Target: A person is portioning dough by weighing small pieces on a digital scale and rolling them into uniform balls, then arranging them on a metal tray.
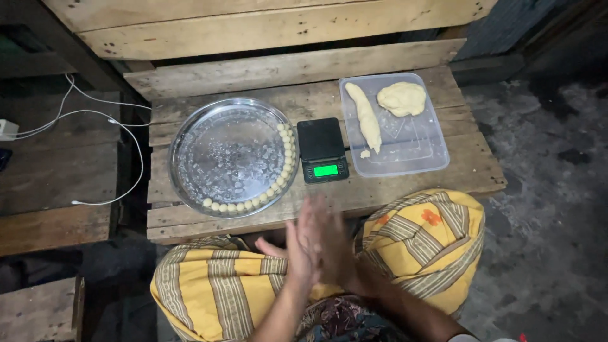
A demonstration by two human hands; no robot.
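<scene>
Pressing palm to palm near the lap: left hand [296,250] and right hand [329,244], fingers stretched flat and pointing far, blurred; impossible to tell whether anything is lying between them.

Lying just beyond the hands, on a rough tabletop [468,171] of weathered, pitted wooden planks: a small black digital scale [322,149], square and matte, glowing with a green rectangular display on its near edge.

Sitting left of the scale, nearly touching it: a round, shiny metal tray [209,152] with an embossed, bumpy bottom, carrying small pale dough balls [288,155], smooth and round, lining up in a curving row along the right and near rim.

Resting right of the scale: a clear plastic container [421,155], rectangular with rounded corners, holding a long dough roll [368,118] running far to near, a soft lumpy dough mound [402,98] at the far right corner, and a tiny dough scrap [365,153] near the roll's near end.

Draping over both knees at the near edge: yellow striped cloth [215,285] with brown bands and an orange flower on the right knee.

Trailing over the dark planks at the left: thin white cables [130,145], looping.
</scene>
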